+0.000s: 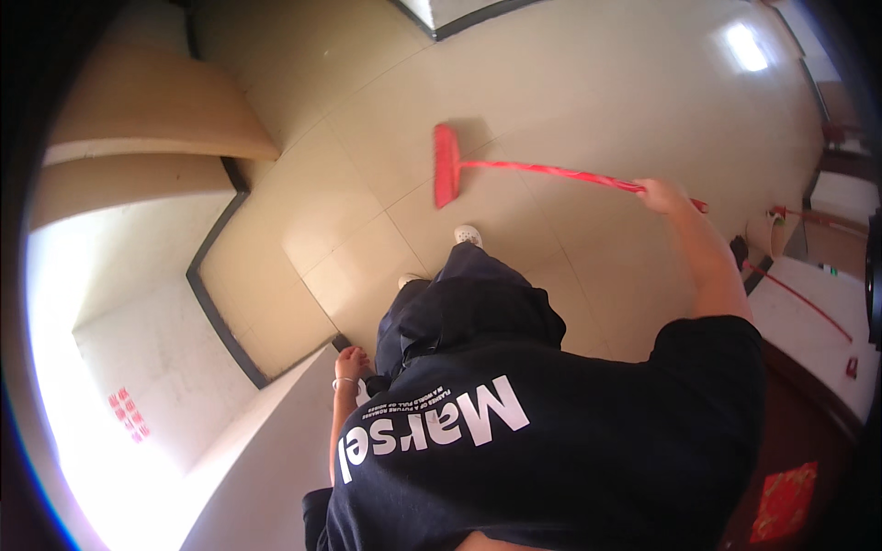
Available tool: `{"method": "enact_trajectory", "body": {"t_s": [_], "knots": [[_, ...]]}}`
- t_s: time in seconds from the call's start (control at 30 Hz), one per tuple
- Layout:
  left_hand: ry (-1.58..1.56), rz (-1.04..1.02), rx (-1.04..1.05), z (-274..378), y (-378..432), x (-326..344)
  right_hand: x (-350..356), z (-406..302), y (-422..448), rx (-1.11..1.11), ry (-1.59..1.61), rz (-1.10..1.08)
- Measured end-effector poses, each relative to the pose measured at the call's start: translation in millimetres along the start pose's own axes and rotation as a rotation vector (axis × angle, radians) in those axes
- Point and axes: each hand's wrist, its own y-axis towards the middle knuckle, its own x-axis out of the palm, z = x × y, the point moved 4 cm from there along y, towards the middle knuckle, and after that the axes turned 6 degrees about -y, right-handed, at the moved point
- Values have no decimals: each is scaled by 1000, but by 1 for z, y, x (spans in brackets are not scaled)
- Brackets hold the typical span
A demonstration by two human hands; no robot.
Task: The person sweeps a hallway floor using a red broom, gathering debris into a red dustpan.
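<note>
A red broom (544, 167) reaches from my right side to the tiled floor ahead of me. My right hand (665, 196) grips its handle near the top end, which sticks out past the fist. The broom head (446, 167), slightly blurred, is on or just above the tiles, beyond my white clog (468, 236). My left hand (353, 361), with a pale band at the wrist, hangs low beside my dark trousers, close to a wall end. Its fingers look curled, but whether anything is in them is not clear.
Beige floor tiles (620, 124) spread ahead. A wooden panel (158, 110) juts in at left, near a white wall with dark baseboard (220, 330). A wall corner (435, 31) stands ahead. At right are a cylindrical container (763, 233) and a thin red stick (803, 299).
</note>
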Motion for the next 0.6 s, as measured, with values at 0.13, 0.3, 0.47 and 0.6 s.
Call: {"method": "enact_trajectory", "body": {"t_s": [0.13, 0.3, 0.47, 0.6], "knots": [[163, -24, 63, 95, 20, 29, -41, 34, -70, 268, -13, -37], [280, -147, 215, 188, 55, 65, -21, 22, -114, 429, 67, 6], [478, -340, 363, 239, 112, 81, -14, -78, -102, 341, 476, 107], [649, -389, 439, 288, 171, 55, -4, -203, 1, 238, 455, 26]]}}
